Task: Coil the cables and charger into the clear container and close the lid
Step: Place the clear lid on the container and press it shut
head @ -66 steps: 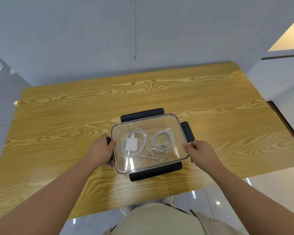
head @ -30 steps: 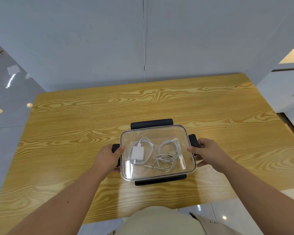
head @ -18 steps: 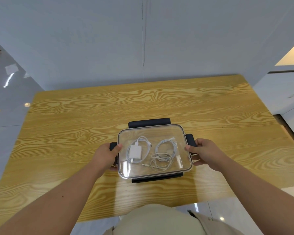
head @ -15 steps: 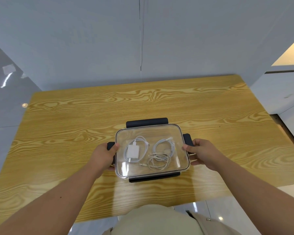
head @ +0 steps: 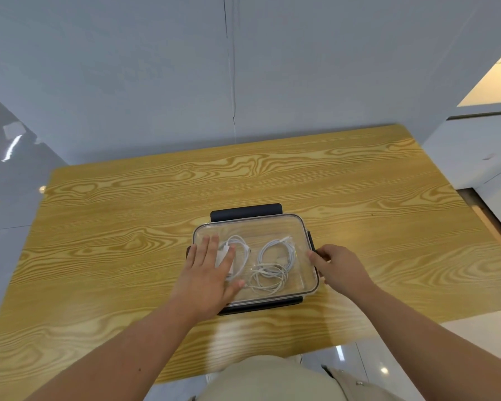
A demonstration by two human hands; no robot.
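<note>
Clear container (head: 298, 227) on the wooden table (head: 128, 241), lid (head: 272, 227) on — charger (head: 224, 257) and coiled cables (head: 272, 267) inside.

Left hand (head: 207, 274) lies flat, fingers spread, on the lid; right hand (head: 337, 269) curls against the right side clasp (head: 311, 241) — far clasp (head: 246, 212) sticks out.

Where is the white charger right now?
In the head view, the white charger lies inside the clear container, in its left half, partly hidden under the left hand, beside the coiled cables.
</note>
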